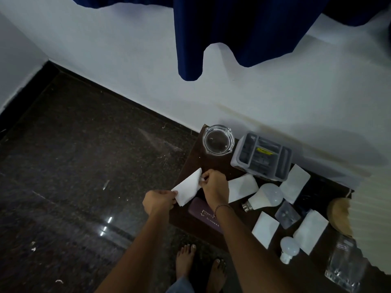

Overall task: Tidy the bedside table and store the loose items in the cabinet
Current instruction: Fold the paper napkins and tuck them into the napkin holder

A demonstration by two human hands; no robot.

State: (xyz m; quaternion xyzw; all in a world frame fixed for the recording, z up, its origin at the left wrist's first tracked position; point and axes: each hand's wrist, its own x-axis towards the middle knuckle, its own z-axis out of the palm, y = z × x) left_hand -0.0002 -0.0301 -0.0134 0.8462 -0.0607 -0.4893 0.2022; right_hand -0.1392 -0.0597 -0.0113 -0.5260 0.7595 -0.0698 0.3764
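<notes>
Both hands hold one white paper napkin over the left edge of the dark bedside table. My left hand pinches its lower corner, and my right hand pinches its upper right edge. Several more white napkins lie on the table, one just right of my right hand, others farther right. A purple case lies partly under my right wrist. Two white light bulbs lie among the napkins.
A glass ashtray stands at the table's far corner beside a grey compartment box. A small clear plastic box, a wooden brush and a glass bottle sit to the right. A blue curtain hangs above. My bare feet stand on the dark floor.
</notes>
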